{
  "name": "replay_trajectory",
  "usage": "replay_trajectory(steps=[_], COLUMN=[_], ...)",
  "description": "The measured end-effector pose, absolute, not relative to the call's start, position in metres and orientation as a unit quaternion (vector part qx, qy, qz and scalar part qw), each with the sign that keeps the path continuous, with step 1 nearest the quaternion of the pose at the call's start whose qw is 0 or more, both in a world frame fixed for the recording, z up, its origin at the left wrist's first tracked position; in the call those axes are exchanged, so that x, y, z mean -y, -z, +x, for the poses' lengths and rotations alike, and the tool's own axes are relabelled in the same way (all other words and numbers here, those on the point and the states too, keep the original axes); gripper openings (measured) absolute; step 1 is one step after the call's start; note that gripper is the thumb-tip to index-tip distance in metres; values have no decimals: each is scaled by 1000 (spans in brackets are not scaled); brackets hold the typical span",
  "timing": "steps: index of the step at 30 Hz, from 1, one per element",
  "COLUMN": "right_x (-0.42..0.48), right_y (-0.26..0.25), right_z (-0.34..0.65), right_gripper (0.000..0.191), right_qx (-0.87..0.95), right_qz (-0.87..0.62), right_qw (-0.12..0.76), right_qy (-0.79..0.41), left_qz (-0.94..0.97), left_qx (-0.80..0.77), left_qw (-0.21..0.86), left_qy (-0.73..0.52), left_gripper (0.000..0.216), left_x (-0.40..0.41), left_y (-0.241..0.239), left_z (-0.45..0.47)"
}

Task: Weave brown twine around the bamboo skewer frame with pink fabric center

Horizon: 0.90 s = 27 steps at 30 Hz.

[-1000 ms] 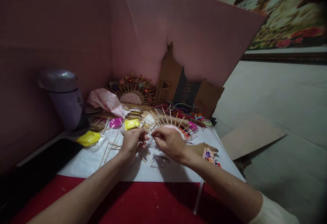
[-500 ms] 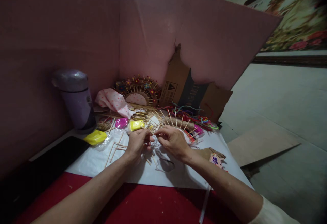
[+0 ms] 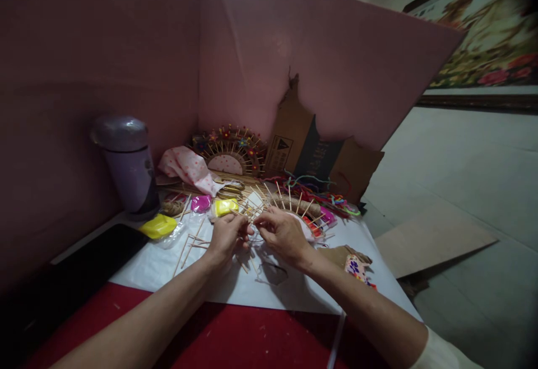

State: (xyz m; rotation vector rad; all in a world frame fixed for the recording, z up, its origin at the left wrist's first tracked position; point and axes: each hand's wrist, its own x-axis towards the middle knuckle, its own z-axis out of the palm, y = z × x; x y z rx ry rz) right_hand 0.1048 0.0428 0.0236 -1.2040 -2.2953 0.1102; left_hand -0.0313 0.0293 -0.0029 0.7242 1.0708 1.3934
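Note:
My left hand (image 3: 226,235) and my right hand (image 3: 282,232) meet over a white sheet (image 3: 218,279), both pinched on thin wooden sticks of a half-round fan of sticks (image 3: 286,203). The fingertips of the two hands almost touch. Loose wooden sticks (image 3: 189,241) lie on the sheet just left of my left hand. A finished stick fan with small coloured flowers (image 3: 229,150) stands at the back against the pink wall.
A purple flask (image 3: 128,161) stands at the left. Yellow clay (image 3: 158,226), more yellow clay (image 3: 225,206) and pink clay (image 3: 200,202) lie in bags. Coloured yarn (image 3: 323,192), cardboard pieces (image 3: 311,153), a dotted cloth (image 3: 185,167) and a dark tablet (image 3: 84,262) surround the sheet.
The view has shifted slightly, so everything sits a little further right. Both hands stay pinched on the sticks, with only small finger movements.

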Motion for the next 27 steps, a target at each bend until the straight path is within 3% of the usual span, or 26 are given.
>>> replay_trajectory(steps=[11,27], right_x=[-46,-44], right_y=[-18,-20], right_z=[103,100], right_gripper=[22,20], right_qx=[847,863], right_qz=[-439,-426], right_qw=[296,271], right_qy=[-55,-30], left_qz=[310,314], left_qx=[-450,-462], left_qw=[584,569], left_qy=[-601,-603], left_gripper=[20,16], left_x=[-27,-30], left_y=[0,3], left_z=[-30,-31])
